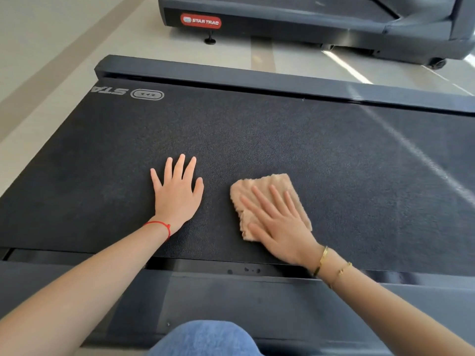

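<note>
A black treadmill belt (282,140) fills the middle of the view. My left hand (177,191) lies flat on the belt with its fingers spread and straight, holding nothing. To its right, a folded tan cloth (267,185) lies on the belt. My right hand (280,222) presses flat on the cloth with straight fingers and covers its near half.
Grey side rails run along the near edge (231,299) and the far edge (257,78) of the belt. A second treadmill (308,24) with a red STAR TRAC label stands beyond on the pale floor (51,60). My knee in blue jeans (205,337) is at the bottom.
</note>
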Demonstrator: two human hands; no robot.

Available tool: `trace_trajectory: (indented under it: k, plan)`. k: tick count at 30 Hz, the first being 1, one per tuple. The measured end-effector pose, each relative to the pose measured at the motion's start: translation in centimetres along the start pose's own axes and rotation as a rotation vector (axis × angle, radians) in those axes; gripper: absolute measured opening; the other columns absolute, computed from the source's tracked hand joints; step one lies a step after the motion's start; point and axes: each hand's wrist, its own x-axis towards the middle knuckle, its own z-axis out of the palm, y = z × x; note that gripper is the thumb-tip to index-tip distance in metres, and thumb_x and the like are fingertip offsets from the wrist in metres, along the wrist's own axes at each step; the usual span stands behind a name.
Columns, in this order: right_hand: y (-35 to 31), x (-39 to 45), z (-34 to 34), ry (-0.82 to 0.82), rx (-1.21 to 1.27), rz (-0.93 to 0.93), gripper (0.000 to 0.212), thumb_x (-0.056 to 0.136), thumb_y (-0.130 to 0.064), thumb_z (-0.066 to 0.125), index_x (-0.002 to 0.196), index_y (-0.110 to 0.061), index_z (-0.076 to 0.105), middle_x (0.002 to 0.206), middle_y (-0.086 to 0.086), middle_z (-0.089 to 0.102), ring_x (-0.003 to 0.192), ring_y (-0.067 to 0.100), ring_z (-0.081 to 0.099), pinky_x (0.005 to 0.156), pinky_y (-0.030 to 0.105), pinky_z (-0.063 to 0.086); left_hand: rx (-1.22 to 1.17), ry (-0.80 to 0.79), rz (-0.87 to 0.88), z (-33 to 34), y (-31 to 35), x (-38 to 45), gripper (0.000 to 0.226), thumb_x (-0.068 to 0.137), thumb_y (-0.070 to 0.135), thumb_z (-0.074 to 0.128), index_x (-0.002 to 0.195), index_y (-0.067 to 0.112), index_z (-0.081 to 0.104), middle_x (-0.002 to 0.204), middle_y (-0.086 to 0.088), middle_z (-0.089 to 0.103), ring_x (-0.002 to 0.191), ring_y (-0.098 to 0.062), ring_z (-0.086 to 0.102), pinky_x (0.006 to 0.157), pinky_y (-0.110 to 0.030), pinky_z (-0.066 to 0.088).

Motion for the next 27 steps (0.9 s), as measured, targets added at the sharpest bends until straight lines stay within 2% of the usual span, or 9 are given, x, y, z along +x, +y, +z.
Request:
trace_trajectory:
  k: [3, 7, 11, 14, 18, 20, 23, 25, 27]
  plan:
    - [-1.6, -1.6, 0.6, -0.001, 0.009, -0.139, 0.058, 0.102, -0.055, 0.022, 0.153, -0.047, -0.004, 0.163, -0.018, -0.010, 0.151, 0.024, -0.018, 0.121, 0.047, -0.014, -0.023, -0.005, 0.022, -0.1, -0.4, -0.1, 0.058, 0.103, 0.044, 0.029, 0.157, 0.029, 0.017, 0.165, 0.000, 0.014, 0.153, -0.024, 0.005, 0.120, -0.060, 0.003]
    - [-0.4, -1.0, 0.2, 0.021, 0.057, -0.187, 0.057, 0.102, -0.057, 0.024, 0.154, -0.048, 0.003, 0.163, -0.021, -0.005, 0.151, 0.018, -0.018, 0.121, 0.040, -0.014, -0.025, -0.008, 0.037, -0.5, -1.4, -0.5, 0.057, 0.103, 0.044, 0.030, 0.157, 0.030, 0.018, 0.165, 0.000, 0.014, 0.153, -0.023, 0.004, 0.120, -0.060, 0.003]
    - [2.2, 3.4, -0.5, 0.016, 0.049, -0.080, 0.056, 0.099, -0.059, 0.014, 0.153, -0.050, 0.001, 0.163, -0.020, -0.004, 0.151, 0.021, -0.014, 0.121, 0.043, -0.013, -0.013, -0.013, 0.000, -1.1, -2.8, -1.0, 0.056, 0.104, 0.041, 0.028, 0.157, 0.030, 0.016, 0.166, 0.000, 0.012, 0.153, -0.025, 0.003, 0.122, -0.057, 0.003]
    - [3.8, 9.4, -1.0, 0.009, 0.068, 0.034, 0.055, 0.101, -0.056, 0.015, 0.153, -0.050, -0.001, 0.163, -0.017, -0.008, 0.151, 0.026, -0.013, 0.120, 0.045, -0.014, -0.020, -0.012, -0.031, -1.5, -3.9, -1.3, 0.055, 0.105, 0.038, 0.027, 0.158, 0.029, 0.017, 0.165, 0.000, 0.013, 0.153, -0.025, 0.003, 0.121, -0.057, 0.003]
    - [1.4, 16.2, -1.4, -0.010, 0.078, 0.099, 0.054, 0.104, -0.051, 0.015, 0.155, -0.044, 0.000, 0.165, -0.012, -0.009, 0.151, 0.032, -0.012, 0.120, 0.051, -0.012, -0.010, -0.005, -0.084, -2.0, -5.5, -1.4, 0.054, 0.105, 0.035, 0.029, 0.157, 0.028, 0.019, 0.165, -0.001, 0.016, 0.153, -0.025, 0.004, 0.120, -0.060, 0.004]
    - [-1.5, 17.6, -1.0, 0.000, 0.053, 0.014, 0.055, 0.104, -0.050, 0.016, 0.156, -0.041, 0.001, 0.165, -0.009, -0.007, 0.151, 0.035, -0.011, 0.120, 0.052, -0.012, 0.003, 0.003, -0.114, -2.2, -6.2, -1.4, 0.054, 0.105, 0.034, 0.030, 0.157, 0.027, 0.020, 0.165, -0.001, 0.017, 0.153, -0.025, 0.005, 0.120, -0.060, 0.005]
    - [-5.2, 16.5, -0.1, 0.012, 0.041, -0.225, 0.055, 0.103, -0.051, 0.017, 0.156, -0.043, 0.003, 0.165, -0.009, -0.003, 0.151, 0.033, -0.010, 0.120, 0.051, -0.014, 0.014, 0.002, -0.145, -2.4, -7.2, -1.2, 0.054, 0.104, 0.034, 0.031, 0.157, 0.027, 0.020, 0.165, -0.001, 0.016, 0.153, -0.024, 0.006, 0.121, -0.060, 0.006]
    - [-5.6, 15.4, 0.4, 0.013, 0.043, -0.339, 0.055, 0.102, -0.054, 0.016, 0.154, -0.045, 0.004, 0.165, -0.012, -0.001, 0.151, 0.029, -0.009, 0.121, 0.051, -0.010, 0.011, 0.003, -0.169, -2.5, -7.8, -1.1, 0.055, 0.104, 0.036, 0.030, 0.157, 0.027, 0.018, 0.165, -0.001, 0.015, 0.153, -0.023, 0.005, 0.121, -0.059, 0.005]
    - [-4.6, 15.4, 0.4, 0.022, 0.042, -0.361, 0.055, 0.101, -0.056, 0.015, 0.154, -0.047, 0.006, 0.164, -0.015, 0.001, 0.152, 0.025, -0.007, 0.122, 0.048, -0.009, 0.007, 0.010, -0.190, -2.5, -8.0, -1.0, 0.057, 0.104, 0.038, 0.030, 0.158, 0.027, 0.017, 0.165, -0.002, 0.013, 0.153, -0.022, 0.004, 0.121, -0.058, 0.005]
